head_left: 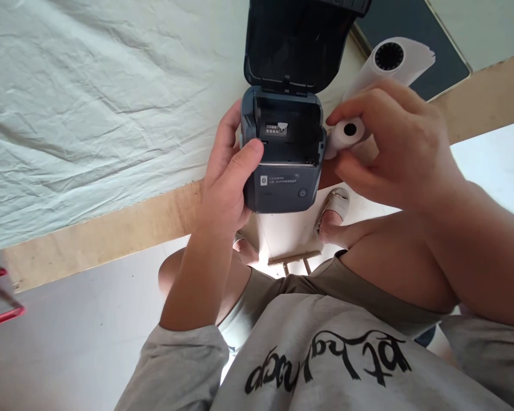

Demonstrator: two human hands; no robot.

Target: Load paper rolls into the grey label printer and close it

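My left hand [231,171] is wrapped round the left side of a dark blue-grey label printer [282,188], its thumb on the inner edge. The printer's black lid [293,45] stands raised, and the compartment shows a small printed label inside. Just right of the printer, my right hand [394,142] pinches a small white paper roll [340,137] between thumb and index finger. Behind that hand lies a larger white roll [411,60] with a black core, its paper end loose.
A pale wrinkled cloth [111,103] covers the table, whose wooden edge [111,240] runs across in front of me. At the upper right lies a dark flat panel [428,34]. A red-edged object [4,317] is at the far left.
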